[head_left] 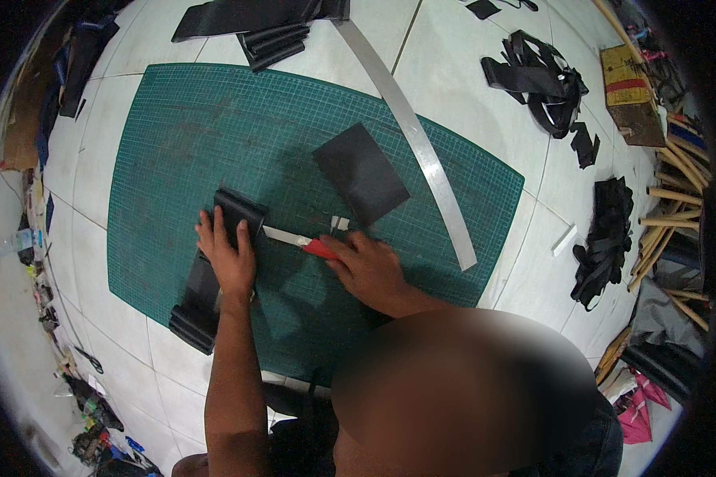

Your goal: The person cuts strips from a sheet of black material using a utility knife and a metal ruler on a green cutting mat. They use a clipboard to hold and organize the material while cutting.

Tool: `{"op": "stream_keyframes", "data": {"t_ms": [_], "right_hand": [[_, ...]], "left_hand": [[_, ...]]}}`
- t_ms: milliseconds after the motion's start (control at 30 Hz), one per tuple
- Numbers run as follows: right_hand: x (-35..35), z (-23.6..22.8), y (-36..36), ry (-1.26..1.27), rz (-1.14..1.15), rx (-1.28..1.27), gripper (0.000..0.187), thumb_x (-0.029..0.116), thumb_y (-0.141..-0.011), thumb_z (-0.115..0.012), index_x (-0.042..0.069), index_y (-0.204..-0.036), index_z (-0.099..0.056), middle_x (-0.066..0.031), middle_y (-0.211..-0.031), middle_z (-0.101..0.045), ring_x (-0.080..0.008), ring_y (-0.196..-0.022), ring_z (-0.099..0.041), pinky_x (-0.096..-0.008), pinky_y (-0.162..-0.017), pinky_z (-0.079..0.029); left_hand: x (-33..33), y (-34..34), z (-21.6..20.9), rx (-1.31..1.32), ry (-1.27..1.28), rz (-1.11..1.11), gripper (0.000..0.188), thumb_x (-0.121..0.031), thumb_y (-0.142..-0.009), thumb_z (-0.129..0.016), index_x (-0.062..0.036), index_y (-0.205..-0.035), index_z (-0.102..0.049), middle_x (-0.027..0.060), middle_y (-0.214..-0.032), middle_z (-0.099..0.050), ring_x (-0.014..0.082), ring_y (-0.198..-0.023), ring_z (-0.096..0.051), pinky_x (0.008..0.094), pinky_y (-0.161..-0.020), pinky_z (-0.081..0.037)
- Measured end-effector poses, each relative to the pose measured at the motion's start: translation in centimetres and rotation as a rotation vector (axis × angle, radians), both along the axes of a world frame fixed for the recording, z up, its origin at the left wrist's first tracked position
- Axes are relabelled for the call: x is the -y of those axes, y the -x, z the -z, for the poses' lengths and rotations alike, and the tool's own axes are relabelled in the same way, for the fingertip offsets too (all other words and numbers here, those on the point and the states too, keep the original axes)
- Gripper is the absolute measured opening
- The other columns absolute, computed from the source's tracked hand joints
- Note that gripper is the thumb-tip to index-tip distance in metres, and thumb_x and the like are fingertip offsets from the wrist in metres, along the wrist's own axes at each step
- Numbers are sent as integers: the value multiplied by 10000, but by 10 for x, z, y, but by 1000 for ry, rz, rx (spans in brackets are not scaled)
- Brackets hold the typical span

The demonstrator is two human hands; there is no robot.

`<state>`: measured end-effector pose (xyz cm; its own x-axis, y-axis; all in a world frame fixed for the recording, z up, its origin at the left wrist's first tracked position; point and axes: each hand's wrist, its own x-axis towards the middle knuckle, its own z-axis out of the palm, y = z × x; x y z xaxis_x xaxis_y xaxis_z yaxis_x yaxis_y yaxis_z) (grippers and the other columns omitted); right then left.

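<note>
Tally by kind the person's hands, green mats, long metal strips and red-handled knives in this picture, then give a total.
Hands: 2 (left hand, right hand)
Green mat: 1
Long metal strip: 1
Red-handled knife: 1
Total: 5

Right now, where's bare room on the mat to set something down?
Upper-left of the green mat, beyond the left hand and left of the black sheet. Crowded: mid-mat, around the black roll, red-handled knife and right hand.
</note>
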<state>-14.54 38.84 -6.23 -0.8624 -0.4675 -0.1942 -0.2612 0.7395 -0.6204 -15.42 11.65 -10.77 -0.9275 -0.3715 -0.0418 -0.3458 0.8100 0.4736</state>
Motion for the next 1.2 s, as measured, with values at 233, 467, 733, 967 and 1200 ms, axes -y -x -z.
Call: {"op": "stream_keyframes", "data": {"t_ms": [233, 467, 733, 967, 1200], "right_hand": [[24, 17, 15, 83, 48, -177, 429, 258, -962, -646, 109, -1361, -594, -85, -960, -548, -220, -764, -580, -378, -660, -490], [45, 20, 29, 4, 25, -204, 437, 269, -952, -658, 128, -1362, -600, -82, -963, -558, -215, -786, -594, -382, -669, -474], [39, 21, 31, -52, 43, -194, 420, 265, -958, -645, 160, -1363, -604, -82, -988, -572, -231, -856, -599, -391, -698, -466], [82, 34, 86, 11, -12, -302, 441, 286, -956, -654, 147, -1368, -577, -107, -996, -579, -266, -828, -638, -434, -689, -510], [75, 0, 137, 195, 153, -234, 442, 282, -965, -654, 134, -1372, -568, -137, -1018, -579, -296, -850, -653, -413, -705, -553]], "left_hand": [[-3, 1, -3, 10, -11, -2, 643, -392, -975, -631, -84, -1505, -438, 251, -1613, -267, 473, -1507, -175, 607, -1215, -89], [-2, 2, 3, 19, 56, 16, 696, -375, -930, -699, -83, -1505, -436, 267, -1596, -283, 478, -1499, -192, 622, -1208, -101], [3, -1, 12, -17, 83, 53, 751, -383, -889, -752, -95, -1507, -437, 271, -1593, -283, 492, -1489, -210, 644, -1195, -120], [6, -3, 17, -9, 109, 68, 759, -389, -886, -756, -95, -1508, -435, 288, -1586, -280, 518, -1475, -217, 671, -1178, -137], [-6, 0, -7, -152, -36, 3, 745, -350, -887, -757, -85, -1501, -429, 273, -1607, -233, 506, -1488, -189, 639, -1188, -165]]}}
